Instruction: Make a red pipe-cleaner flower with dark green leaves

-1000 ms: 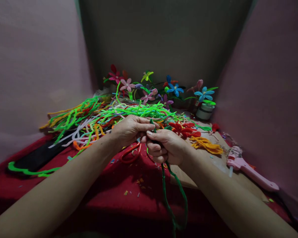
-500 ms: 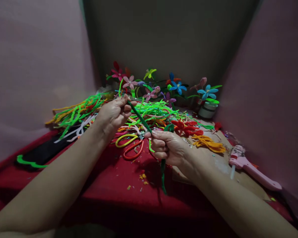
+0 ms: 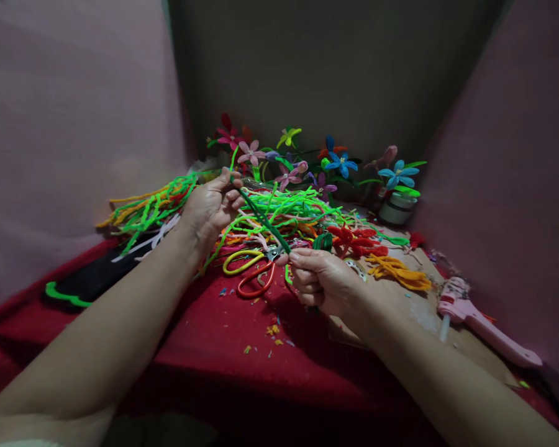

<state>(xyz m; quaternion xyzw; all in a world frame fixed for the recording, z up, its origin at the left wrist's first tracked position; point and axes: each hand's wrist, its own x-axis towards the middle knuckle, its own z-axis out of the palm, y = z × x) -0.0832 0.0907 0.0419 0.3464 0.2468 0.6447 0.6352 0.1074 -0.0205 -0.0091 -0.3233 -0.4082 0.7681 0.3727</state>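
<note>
A dark green pipe cleaner (image 3: 263,220) runs taut between my two hands above the red cloth. My left hand (image 3: 212,206) pinches its far end, up and to the left, over the heap of bright green, orange and white pipe cleaners (image 3: 279,211). Closed in a fist lower and to the right, my right hand (image 3: 317,279) grips the near end, with a small dark green coil (image 3: 323,241) just behind its fingers. Scissors with yellow and orange handles (image 3: 249,270) lie on the cloth between the hands.
Finished pipe-cleaner flowers (image 3: 340,162) stand along the back wall beside a small jar (image 3: 397,209). Red (image 3: 356,239) and orange (image 3: 398,271) pieces lie on a brown board at right, near a pink glue gun (image 3: 482,329). Pink walls close in on both sides.
My hands have drawn apart: the left moved up and left, pulling the dark green pipe cleaner through the right fist, so the long loop hanging below it is gone. The scissors came into view.
</note>
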